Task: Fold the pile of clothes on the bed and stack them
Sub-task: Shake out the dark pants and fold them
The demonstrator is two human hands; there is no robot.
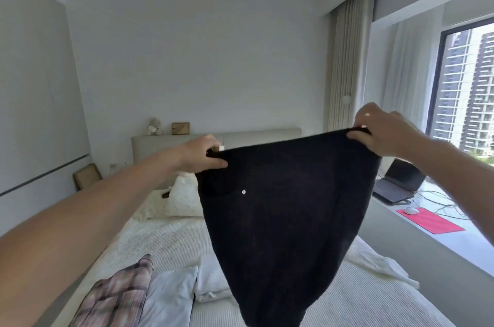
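A pair of black trousers (283, 209) hangs in the air over the bed (347, 297), held up by the waistband. My left hand (203, 154) pinches the left end of the waistband. My right hand (379, 130) pinches the right end, higher up. The trouser legs drop towards the bottom of the view. On the bed below lie a plaid garment (117, 297), a pale blue garment (171, 297), a white garment (211, 284) and another white piece (379, 265) at the right.
White pillows (176, 198) lie by the headboard (256, 137). A window ledge at the right carries a laptop (395, 182), a mouse (411, 210), a red mat (430, 221) and cables. A teddy bear (153, 126) and a frame sit on the headboard.
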